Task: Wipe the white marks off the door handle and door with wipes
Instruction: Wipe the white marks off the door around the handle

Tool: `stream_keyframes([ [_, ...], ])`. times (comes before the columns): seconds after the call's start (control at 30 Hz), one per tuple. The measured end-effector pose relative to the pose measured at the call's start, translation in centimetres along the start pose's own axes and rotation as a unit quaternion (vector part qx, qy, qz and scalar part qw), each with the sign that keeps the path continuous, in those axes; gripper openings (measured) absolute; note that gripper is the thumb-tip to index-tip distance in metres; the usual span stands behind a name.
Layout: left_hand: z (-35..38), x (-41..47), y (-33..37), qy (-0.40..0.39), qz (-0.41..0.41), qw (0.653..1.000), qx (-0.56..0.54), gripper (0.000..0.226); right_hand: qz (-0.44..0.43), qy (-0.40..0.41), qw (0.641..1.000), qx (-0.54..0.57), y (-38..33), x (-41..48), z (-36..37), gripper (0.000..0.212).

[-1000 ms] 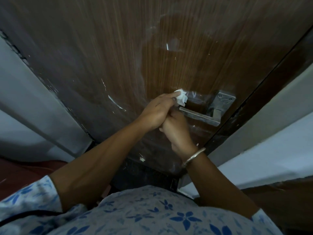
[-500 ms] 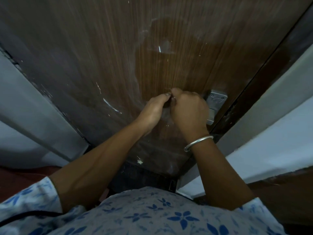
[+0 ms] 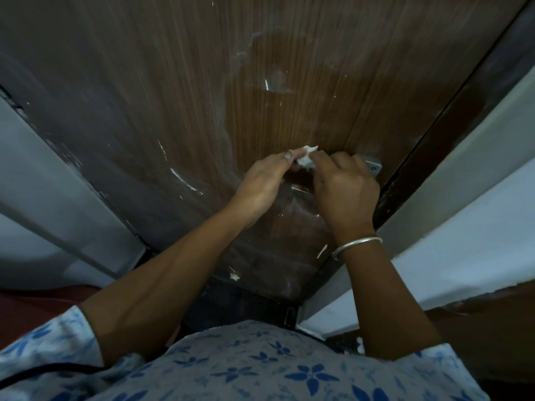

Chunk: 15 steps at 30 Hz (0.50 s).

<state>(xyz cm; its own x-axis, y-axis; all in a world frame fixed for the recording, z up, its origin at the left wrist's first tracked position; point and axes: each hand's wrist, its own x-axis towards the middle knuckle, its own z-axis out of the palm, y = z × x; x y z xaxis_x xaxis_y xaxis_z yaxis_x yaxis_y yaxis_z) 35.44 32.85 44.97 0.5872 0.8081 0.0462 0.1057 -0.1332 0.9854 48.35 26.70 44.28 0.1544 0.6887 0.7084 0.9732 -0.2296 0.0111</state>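
Note:
A brown wood-grain door [image 3: 304, 82] fills the view, streaked with white marks [image 3: 182, 179] and smears. Both hands meet in front of it, over the metal door handle [image 3: 301, 190], which shows only as a short strip between them. A small crumpled white wipe [image 3: 306, 157] sits between my fingertips. My left hand [image 3: 265, 183] pinches it from the left. From the right, my right hand [image 3: 346, 188], with a silver bangle on the wrist, grips it with curled fingers. The handle's grey base plate [image 3: 373, 166] peeks out behind my right hand.
A dark door frame [image 3: 434, 134] runs diagonally on the right, with a pale wall [image 3: 477, 198] beyond it. Another pale wall [image 3: 43, 175] lies to the left. More white flecks [image 3: 322, 250] dot the lower door near my right wrist.
My right hand rose from under the handle to cover it, then took hold of the wipe with the left. The wipe was hidden half a second ago and shows again.

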Motion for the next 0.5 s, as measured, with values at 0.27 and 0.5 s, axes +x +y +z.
stream_keyframes([
  [0.27, -0.6, 0.2, -0.9, 0.085, 0.025, 0.996, -0.022, 0.025, 0.025, 0.115, 0.993, 0.008, 2.0, -0.1, 0.5, 0.010],
  [0.5, -0.2, 0.6, -2.7, 0.110, 0.043, 0.993, 0.015, 0.022, 0.027, 0.071, 0.997, -0.024, 1.4, 0.3, 0.0, 0.011],
])
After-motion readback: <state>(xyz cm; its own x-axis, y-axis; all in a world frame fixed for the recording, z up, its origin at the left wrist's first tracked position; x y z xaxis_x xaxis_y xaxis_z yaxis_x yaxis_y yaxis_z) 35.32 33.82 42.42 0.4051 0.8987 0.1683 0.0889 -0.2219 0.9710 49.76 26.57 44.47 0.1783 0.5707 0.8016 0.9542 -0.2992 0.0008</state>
